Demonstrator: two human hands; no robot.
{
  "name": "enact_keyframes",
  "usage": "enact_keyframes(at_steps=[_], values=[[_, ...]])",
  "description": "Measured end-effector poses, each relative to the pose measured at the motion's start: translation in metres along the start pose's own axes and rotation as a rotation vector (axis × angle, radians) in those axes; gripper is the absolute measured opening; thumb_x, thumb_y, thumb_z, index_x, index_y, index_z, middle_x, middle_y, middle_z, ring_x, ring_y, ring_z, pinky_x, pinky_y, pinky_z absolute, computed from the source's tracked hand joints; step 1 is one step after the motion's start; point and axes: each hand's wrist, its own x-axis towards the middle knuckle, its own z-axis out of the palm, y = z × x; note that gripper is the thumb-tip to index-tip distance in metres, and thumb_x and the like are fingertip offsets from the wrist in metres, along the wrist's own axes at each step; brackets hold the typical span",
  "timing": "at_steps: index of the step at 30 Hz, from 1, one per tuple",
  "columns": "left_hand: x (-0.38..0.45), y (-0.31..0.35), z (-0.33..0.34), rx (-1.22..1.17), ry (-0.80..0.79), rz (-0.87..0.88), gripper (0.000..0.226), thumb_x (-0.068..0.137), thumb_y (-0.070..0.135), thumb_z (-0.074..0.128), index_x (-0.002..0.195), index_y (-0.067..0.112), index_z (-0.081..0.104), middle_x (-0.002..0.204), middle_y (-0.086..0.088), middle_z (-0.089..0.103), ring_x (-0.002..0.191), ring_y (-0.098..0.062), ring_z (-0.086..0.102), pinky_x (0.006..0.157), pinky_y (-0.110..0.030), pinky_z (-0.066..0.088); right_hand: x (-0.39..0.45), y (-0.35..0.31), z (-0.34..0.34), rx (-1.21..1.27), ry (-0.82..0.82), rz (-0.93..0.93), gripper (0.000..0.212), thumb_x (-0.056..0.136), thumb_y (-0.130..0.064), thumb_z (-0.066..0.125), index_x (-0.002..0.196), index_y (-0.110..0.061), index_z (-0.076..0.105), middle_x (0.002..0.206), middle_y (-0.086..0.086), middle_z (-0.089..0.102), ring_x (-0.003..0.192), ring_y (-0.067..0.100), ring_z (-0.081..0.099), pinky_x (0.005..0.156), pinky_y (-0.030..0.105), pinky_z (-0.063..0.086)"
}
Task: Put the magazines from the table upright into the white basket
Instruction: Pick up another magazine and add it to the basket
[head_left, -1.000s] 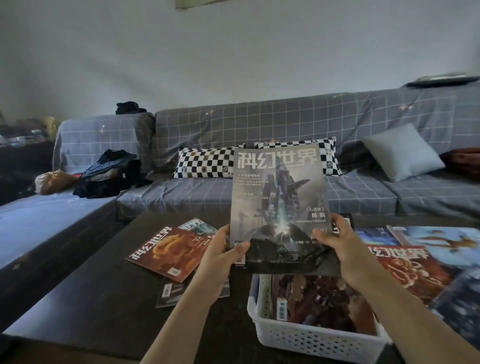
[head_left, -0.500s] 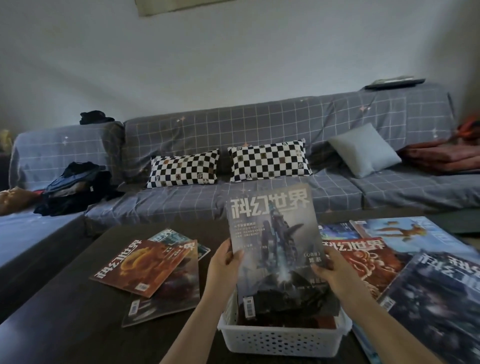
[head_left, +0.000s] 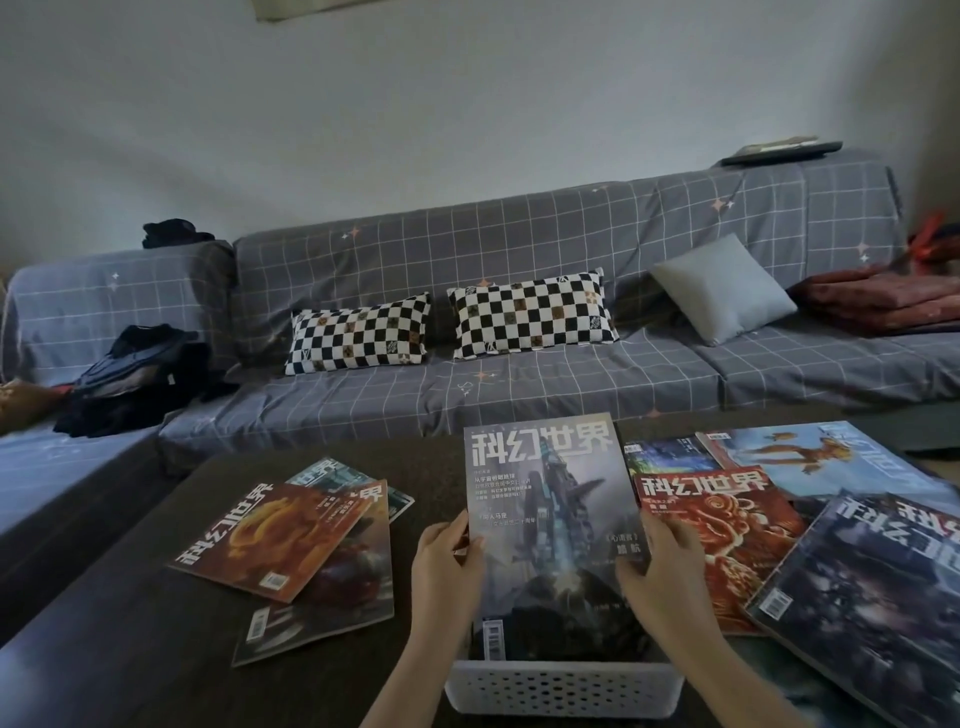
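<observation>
A grey-blue magazine (head_left: 551, 509) with white title letters stands upright, its lower edge down inside the white basket (head_left: 563, 688) at the table's near edge. My left hand (head_left: 448, 569) grips its left edge and my right hand (head_left: 658, 571) grips its right edge. Left of the basket lie three overlapping magazines, an orange one (head_left: 270, 535) on top. To the right lies a spread of several more, with a red one (head_left: 719, 525) nearest my right hand and a dark one (head_left: 872, 597) at the edge. The basket's inside is mostly hidden by the held magazine.
The dark table (head_left: 130, 639) runs left and away from me. Behind it stands a grey checked sofa (head_left: 519, 244) with two chequered pillows (head_left: 530, 314), a grey cushion (head_left: 722, 288), dark clothes (head_left: 135, 374) at the left and a red blanket (head_left: 883, 299) at the right.
Both hands have lowered the upright magazine from chest height down into the basket. The view has tilted and shifted, showing more of the table's right side.
</observation>
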Motion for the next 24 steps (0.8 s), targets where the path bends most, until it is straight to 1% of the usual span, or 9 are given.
enact_keyframes(at_steps=[4, 6, 8, 10, 12, 15, 19, 21, 24], values=[[0.001, -0.004, 0.001, -0.017, 0.015, 0.01, 0.039, 0.092, 0.021, 0.061, 0.131, 0.019, 0.059, 0.121, 0.007, 0.056, 0.102, -0.005, 0.057, 0.084, -0.016, 0.045, 0.006, 0.002, 0.002, -0.002, 0.043, -0.011, 0.042, 0.088, -0.023, 0.061, 0.127, -0.011, 0.051, 0.114, 0.004, 0.057, 0.109, 0.02, 0.051, 0.094, 0.037, 0.046], [0.002, -0.005, 0.001, -0.008, 0.003, 0.015, 0.037, 0.092, 0.022, 0.06, 0.13, 0.021, 0.06, 0.12, 0.009, 0.057, 0.1, -0.004, 0.057, 0.077, -0.012, 0.043, 0.009, 0.003, 0.003, 0.023, 0.067, -0.018, 0.036, 0.089, -0.021, 0.06, 0.123, -0.012, 0.055, 0.108, 0.002, 0.06, 0.101, 0.017, 0.055, 0.085, 0.032, 0.049], [0.003, -0.006, 0.001, 0.006, -0.005, 0.024, 0.037, 0.093, 0.023, 0.059, 0.13, 0.021, 0.06, 0.119, 0.008, 0.059, 0.099, -0.004, 0.057, 0.07, -0.01, 0.041, 0.01, 0.004, 0.003, 0.025, 0.092, -0.031, 0.032, 0.089, -0.019, 0.059, 0.121, -0.013, 0.056, 0.103, -0.001, 0.06, 0.093, 0.013, 0.054, 0.072, 0.024, 0.044], [0.004, -0.007, 0.002, 0.022, -0.005, 0.042, 0.036, 0.093, 0.024, 0.059, 0.129, 0.02, 0.06, 0.117, 0.006, 0.059, 0.097, -0.005, 0.058, 0.068, -0.011, 0.042, 0.011, 0.005, 0.004, 0.024, 0.101, -0.05, 0.028, 0.089, -0.018, 0.059, 0.117, -0.014, 0.059, 0.098, -0.003, 0.06, 0.089, 0.012, 0.055, 0.069, 0.022, 0.044], [0.005, -0.008, 0.003, 0.037, -0.005, 0.051, 0.037, 0.093, 0.024, 0.059, 0.129, 0.018, 0.06, 0.116, 0.005, 0.06, 0.095, -0.007, 0.059, 0.07, -0.013, 0.043, 0.011, 0.007, 0.004, 0.013, 0.105, -0.056, 0.027, 0.089, -0.018, 0.059, 0.115, -0.013, 0.06, 0.099, -0.002, 0.063, 0.09, 0.013, 0.058, 0.074, 0.025, 0.048], [0.002, -0.007, 0.004, 0.029, 0.004, 0.053, 0.039, 0.094, 0.025, 0.058, 0.132, 0.016, 0.058, 0.115, 0.005, 0.059, 0.095, -0.006, 0.058, 0.074, -0.014, 0.044, 0.011, 0.008, 0.005, -0.015, 0.101, -0.052, 0.031, 0.088, -0.017, 0.06, 0.118, -0.011, 0.057, 0.104, 0.001, 0.061, 0.096, 0.015, 0.055, 0.082, 0.027, 0.046], [-0.002, 0.0, 0.002, -0.056, 0.035, 0.02, 0.046, 0.094, 0.025, 0.057, 0.138, 0.016, 0.05, 0.126, 0.002, 0.055, 0.105, -0.007, 0.057, 0.09, -0.027, 0.051, 0.005, 0.001, 0.004, 0.077, 0.107, -0.064, 0.049, 0.086, -0.014, 0.063, 0.132, -0.01, 0.045, 0.128, 0.009, 0.047, 0.115, 0.019, 0.044, 0.095, 0.035, 0.042], [-0.006, 0.003, -0.002, -0.108, 0.06, 0.029, 0.045, 0.094, 0.025, 0.056, 0.138, 0.018, 0.051, 0.127, 0.002, 0.053, 0.104, -0.005, 0.057, 0.086, -0.02, 0.05, -0.001, -0.003, 0.004, 0.132, 0.128, -0.164, 0.053, 0.085, -0.012, 0.065, 0.134, -0.012, 0.044, 0.131, 0.007, 0.041, 0.114, 0.012, 0.036, 0.096, 0.03, 0.039], [-0.01, 0.005, -0.011, -0.122, 0.054, 0.053, 0.038, 0.096, 0.031, 0.053, 0.133, 0.025, 0.054, 0.126, 0.006, 0.054, 0.096, 0.005, 0.056, 0.067, -0.003, 0.045, -0.008, -0.012, 0.008, 0.137, 0.108, -0.315, 0.047, 0.085, -0.017, 0.065, 0.13, -0.017, 0.049, 0.125, -0.001, 0.042, 0.111, 0.006, 0.035, 0.094, 0.021, 0.034]])
